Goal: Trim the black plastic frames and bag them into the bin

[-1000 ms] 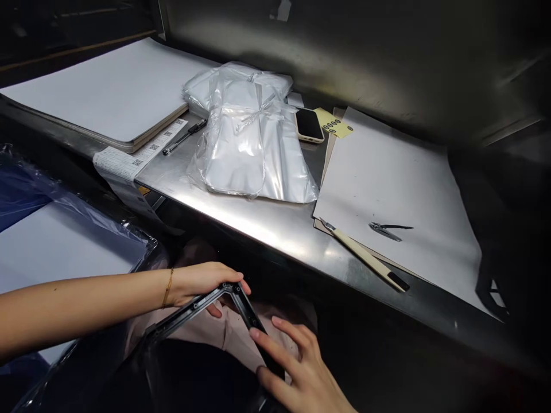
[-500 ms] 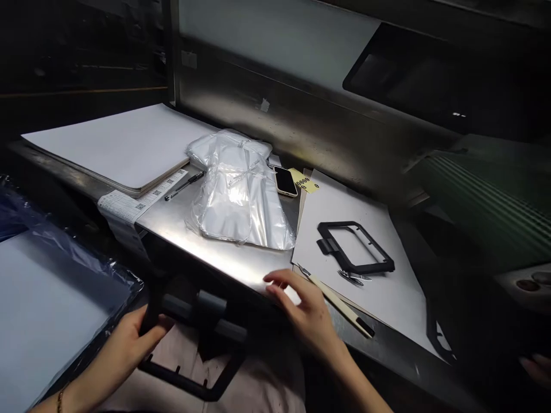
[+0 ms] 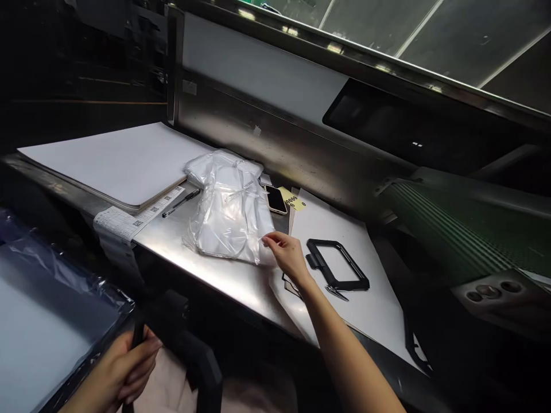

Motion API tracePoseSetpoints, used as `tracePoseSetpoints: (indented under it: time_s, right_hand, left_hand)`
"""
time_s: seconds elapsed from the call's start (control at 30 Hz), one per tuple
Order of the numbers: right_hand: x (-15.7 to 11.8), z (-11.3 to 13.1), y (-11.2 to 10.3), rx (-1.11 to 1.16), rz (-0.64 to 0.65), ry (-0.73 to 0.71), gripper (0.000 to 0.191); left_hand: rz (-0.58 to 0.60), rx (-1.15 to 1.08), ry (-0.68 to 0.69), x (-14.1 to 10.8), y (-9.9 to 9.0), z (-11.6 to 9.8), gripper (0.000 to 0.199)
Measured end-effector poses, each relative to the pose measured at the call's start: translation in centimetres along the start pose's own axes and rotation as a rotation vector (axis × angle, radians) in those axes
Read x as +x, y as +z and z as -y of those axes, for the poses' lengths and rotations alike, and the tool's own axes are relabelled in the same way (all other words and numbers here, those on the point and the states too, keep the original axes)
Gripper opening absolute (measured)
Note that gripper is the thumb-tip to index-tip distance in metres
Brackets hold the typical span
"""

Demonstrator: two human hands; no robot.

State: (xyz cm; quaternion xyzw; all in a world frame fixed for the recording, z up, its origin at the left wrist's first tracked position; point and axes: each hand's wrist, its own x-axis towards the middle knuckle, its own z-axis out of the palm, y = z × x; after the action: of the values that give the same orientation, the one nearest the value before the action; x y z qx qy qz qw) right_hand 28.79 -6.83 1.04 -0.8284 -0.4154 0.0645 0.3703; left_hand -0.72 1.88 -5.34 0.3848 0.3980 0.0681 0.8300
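Note:
My left hand (image 3: 129,364) is closed around a black plastic frame (image 3: 205,367), low over my lap. My right hand (image 3: 286,252) reaches across the bench with its fingers pinched on the near right corner of a clear plastic bag, beside the stack of clear bags (image 3: 228,212). Another black frame (image 3: 338,264) lies on the white sheets (image 3: 379,292) to the right, with small metal tweezers or a similar tool (image 3: 337,292) at its near edge.
White sheets (image 3: 112,163) are stacked at the left, beside a printed label strip (image 3: 124,221) and a pen (image 3: 181,203). A phone (image 3: 275,199) and yellow stickers (image 3: 291,198) lie behind the bags. A green ribbed surface (image 3: 465,223) is at the right.
My right hand has moved forward from the bench edge and taken hold of a bag's corner. The frame in my left hand has turned. The view has tilted up.

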Motion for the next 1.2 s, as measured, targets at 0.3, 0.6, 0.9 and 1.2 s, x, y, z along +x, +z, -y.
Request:
tracePoseSetpoints:
  time_s: [0.3, 0.6, 0.9, 1.2]
  right_hand:
    - [-12.6, 6.0, 1.4, 0.476, 0.077, 0.279, 0.023]
    - [-18.9, 5.8, 5.3, 0.78, 0.222, 0.339, 0.015]
    - [-21.0, 2.8, 5.1, 1.248, -0.053, 0.627, 0.02]
    - [-19.9, 1.1, 7.5, 1.048, -0.218, 0.667, 0.024]
  left_hand:
    - [0.262, 0.003, -0.059, -0.1, 6.3, 0.0, 0.032]
    - [0.285, 0.112, -0.227, -1.3, 6.3, 0.9, 0.025]
    - [0.091, 0.179, -0.139, -0.7, 0.4, 1.5, 0.016]
    - [0.26, 0.333, -0.027, 0.0, -2.6, 2.2, 0.023]
